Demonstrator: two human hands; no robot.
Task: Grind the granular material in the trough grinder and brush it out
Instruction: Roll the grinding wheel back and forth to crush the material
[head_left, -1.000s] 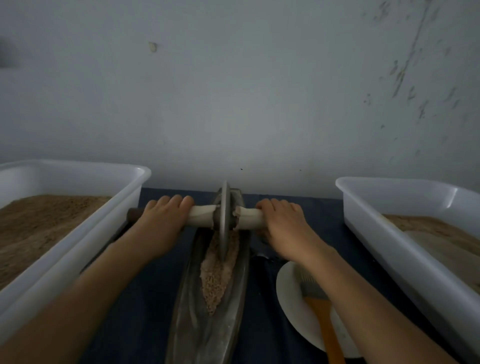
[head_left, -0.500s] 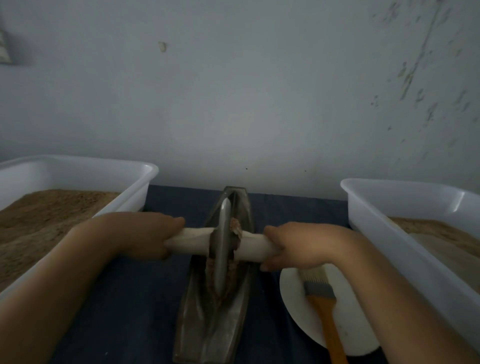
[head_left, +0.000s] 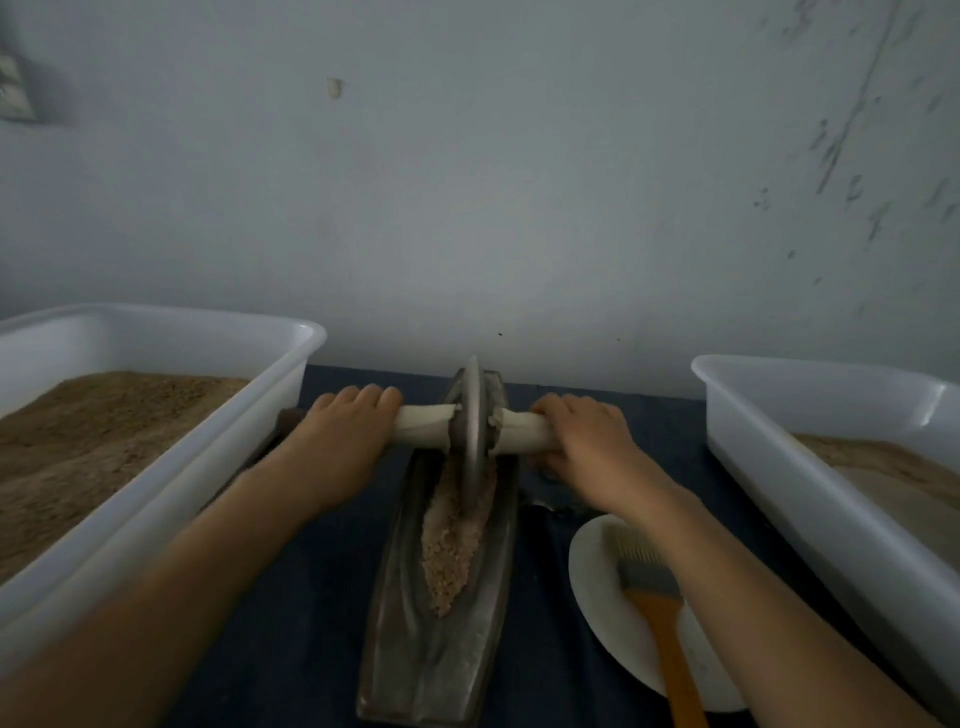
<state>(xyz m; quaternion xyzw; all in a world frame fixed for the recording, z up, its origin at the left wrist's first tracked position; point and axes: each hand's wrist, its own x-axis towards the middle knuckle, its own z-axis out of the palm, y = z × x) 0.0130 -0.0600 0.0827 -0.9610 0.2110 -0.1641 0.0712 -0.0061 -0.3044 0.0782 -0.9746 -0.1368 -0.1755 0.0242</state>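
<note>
At the far left a white plastic tub (head_left: 218, 447) stands on the dark blue tabletop (head_left: 322, 613), filled with brown granular powder (head_left: 93, 441) whose surface lies a little below the rim.

Just beside the tub's right wall, the left hand (head_left: 343, 441) lies over the left end of the wooden axle handle (head_left: 423, 425), palm down, its fingers curled over the top of the pale shaft so that it grips the handle. A dark end of the shaft pokes out to the left of the hand, near the tub.

In the middle, the metal trough grinder (head_left: 441, 639) runs lengthwise away from the viewer toward the grey wall (head_left: 519, 182). The metal grinding wheel (head_left: 471, 415) stands upright on its edge in the trough's far part, with the handle passing through its hub to both sides. The granular material (head_left: 449, 551) lies in the groove as a pale, coarse strip, from the foot of the wheel toward the near end, narrowing to a point.

The right hand (head_left: 592, 441) wraps around the right end of the handle, fingers curled over it and the thumb tucked below, holding it firmly.

Nearer the viewer, below the right forearm, a white plate (head_left: 602, 613) sits on the tabletop beside the trough. A brush with pale bristles and an orange handle (head_left: 660, 623) rests on it, bristles pointing away, partly hidden by the forearm.

At the far right a 2nd white plastic tub (head_left: 779, 447) holds lighter brown powder (head_left: 893, 467).
</note>
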